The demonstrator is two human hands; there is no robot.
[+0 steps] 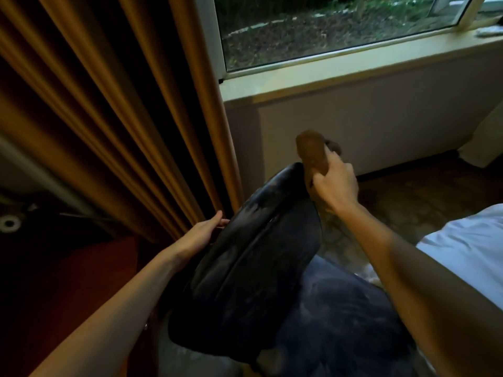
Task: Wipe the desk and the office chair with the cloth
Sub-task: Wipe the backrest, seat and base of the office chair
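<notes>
The black office chair [245, 262] fills the lower middle, its padded back tilted toward the window. My right hand [334, 186] grips a bunched brown cloth [311, 153] at the chair back's top right edge. My left hand [202, 231] rests on the back's left edge with fingers straight, the fingertips partly hidden behind the padding. The chair's seat [340, 322] shows dark blue-grey below my right forearm. The desk is at the far left, a dark red surface [81, 281] in shadow.
Orange-brown curtains [109, 118] hang right behind the chair's left side. A window sill [353, 66] and a pale wall run across the back. A white bed corner [468, 246] sits at the right, with patterned carpet [408, 191] between.
</notes>
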